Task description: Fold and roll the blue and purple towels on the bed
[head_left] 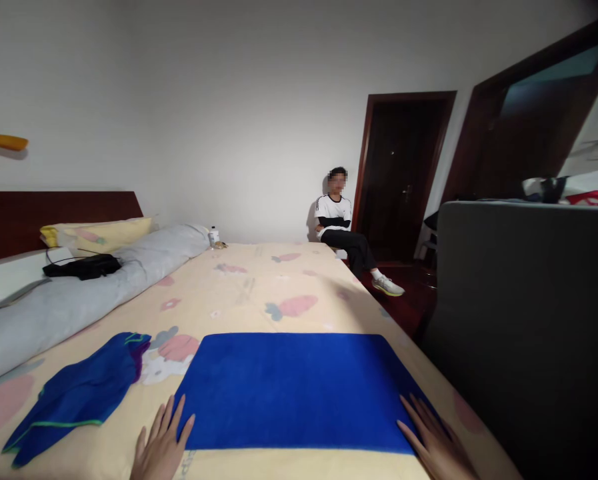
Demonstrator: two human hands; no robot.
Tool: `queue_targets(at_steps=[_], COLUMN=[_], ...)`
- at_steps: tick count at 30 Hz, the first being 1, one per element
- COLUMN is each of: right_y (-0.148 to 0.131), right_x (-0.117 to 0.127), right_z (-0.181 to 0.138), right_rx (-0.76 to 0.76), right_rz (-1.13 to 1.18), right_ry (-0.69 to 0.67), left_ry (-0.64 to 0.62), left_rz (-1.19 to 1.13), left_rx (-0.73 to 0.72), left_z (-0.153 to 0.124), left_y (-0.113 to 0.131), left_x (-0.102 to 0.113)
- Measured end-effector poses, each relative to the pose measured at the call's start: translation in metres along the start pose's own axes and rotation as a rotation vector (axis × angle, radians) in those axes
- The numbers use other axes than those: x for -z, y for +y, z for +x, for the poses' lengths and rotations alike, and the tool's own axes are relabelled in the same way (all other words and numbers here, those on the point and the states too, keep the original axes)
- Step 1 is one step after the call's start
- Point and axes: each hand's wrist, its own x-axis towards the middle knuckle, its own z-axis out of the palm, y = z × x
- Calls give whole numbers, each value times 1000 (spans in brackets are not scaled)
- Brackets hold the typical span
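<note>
A blue rectangular cloth (293, 393) lies spread flat on the bed, its near edge fairly straight. At its near left corner rests my left hand (161, 433), palm down with fingers stretched out, the fingertips touching the cloth's edge. My right hand (431, 433) lies on the near right corner, fingers spread over the blue fabric. Neither hand grips anything. To the left of the flat cloth, a second blue cloth (79, 397) with green edging and a bit of purple lies crumpled.
The bed (239, 287) has a cream sheet with a carrot print. A rolled grey quilt (143, 263), a black item (83, 266) and a yellow pillow (103, 233) lie toward the headboard. A bottle (213, 237) stands far back. A person (335, 213) sits beyond; a grey panel (523, 320) rises right.
</note>
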Motion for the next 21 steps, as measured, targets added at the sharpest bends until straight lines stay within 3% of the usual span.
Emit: queue_targets(at_steps=[6, 10, 13, 15, 17, 19, 21], right_y=[-13, -5, -18, -52, -109, -176, -236], right_x=[-1, -1, 8, 15, 15, 6, -9], right_z=[-4, -5, -9, -10, -9, -6, -2], right_rx=[-12, -5, 5, 38, 124, 277, 381], right_rz=[-14, -15, -21, -26, -12, 21, 52], right_ry=[36, 53, 160, 309, 406, 318, 140], left_ry=[-12, -6, 12, 44, 85, 112, 71], left_rz=[-63, -27, 28, 59, 82, 79, 8], left_rx=[0, 9, 3, 22, 17, -70, -273], left_z=[-1, -1, -1, -1, -4, -10, -18], left_y=[-3, -3, -5, 5, 33, 80, 134], left_x=[-7, -4, -1, 1, 6, 13, 21])
